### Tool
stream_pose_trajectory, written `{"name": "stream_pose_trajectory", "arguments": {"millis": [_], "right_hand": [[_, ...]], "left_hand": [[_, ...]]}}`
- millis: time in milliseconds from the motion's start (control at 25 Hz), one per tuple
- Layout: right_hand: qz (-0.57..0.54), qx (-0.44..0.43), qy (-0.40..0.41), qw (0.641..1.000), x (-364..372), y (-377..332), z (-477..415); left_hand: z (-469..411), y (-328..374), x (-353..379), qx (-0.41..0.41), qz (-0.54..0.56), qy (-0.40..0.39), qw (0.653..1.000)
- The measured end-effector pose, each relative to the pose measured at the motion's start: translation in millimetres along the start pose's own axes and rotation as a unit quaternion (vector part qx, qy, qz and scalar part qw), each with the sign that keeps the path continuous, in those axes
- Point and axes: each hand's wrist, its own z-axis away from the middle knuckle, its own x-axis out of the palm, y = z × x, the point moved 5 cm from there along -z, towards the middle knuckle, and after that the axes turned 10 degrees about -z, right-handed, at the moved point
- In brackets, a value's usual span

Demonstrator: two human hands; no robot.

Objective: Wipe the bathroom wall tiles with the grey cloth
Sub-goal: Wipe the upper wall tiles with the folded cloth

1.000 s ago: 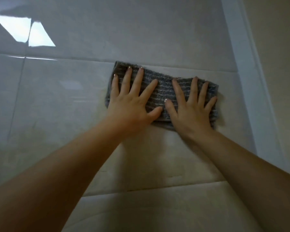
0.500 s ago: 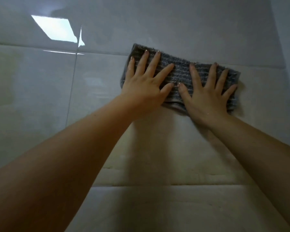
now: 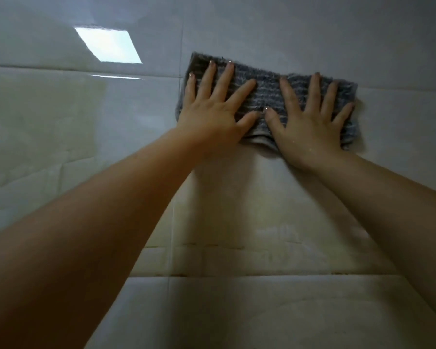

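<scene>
While both hands lie flat against the wall, the grey cloth [image 3: 267, 89] is spread out beneath them as a long folded band, pressed onto the glossy wall tiles [image 3: 61, 127] in the upper right part of the view. It sits across a horizontal joint [image 3: 161, 76] between two tiles, its left end just right of a vertical joint.

The left hand [image 3: 212, 114] covers the cloth's left half, and the right hand [image 3: 310, 124] covers the right half. All fingers are straight, spread apart and pointing up; none curl round the fabric. The two thumbs point toward each other, tips close together near the cloth's lower middle. A paler fold of cloth shows between the wrists. Both forearms are bare.

Up and left of the cloth, a bright patch of reflected light [image 3: 108, 47] lies on the tile.
</scene>
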Motion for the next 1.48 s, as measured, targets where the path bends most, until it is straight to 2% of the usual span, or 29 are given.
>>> {"name": "stream_pose_trajectory", "arguments": {"millis": [200,360,560,720,920,1080,1200,1360,1480], "right_hand": [[0.035,-0.103,-0.012,0.994,25,-14,89],[0.033,-0.039,-0.045,0.998,19,-22,61],[-0.058,0.051,-0.044,0.996,6,-52,-5],[-0.008,0.012,0.000,1.000,21,-51,28],[0.007,-0.055,0.021,0.998,31,-36,88],[0.033,-0.105,-0.005,0.994,40,-2,150],[0.032,-0.068,-0.010,0.997,32,4,124],[0.002,-0.008,-0.014,1.000,19,-29,54],[0.009,-0.037,-0.006,0.999,28,-44,68]], "left_hand": [[95,-11,21,0.017,-0.004,0.043,0.999],[71,-26,12,0.020,0.005,0.017,1.000],[10,-61,-1,0.011,-0.016,0.030,0.999],[41,-58,9,0.040,-0.018,0.060,0.997],[111,-29,24,0.019,-0.002,0.069,0.997],[163,10,40,0.022,0.001,0.075,0.997],[137,7,34,0.023,-0.015,0.055,0.998],[71,-29,18,-0.009,-0.034,0.007,0.999],[93,-40,21,-0.016,-0.034,0.018,0.999]]}}
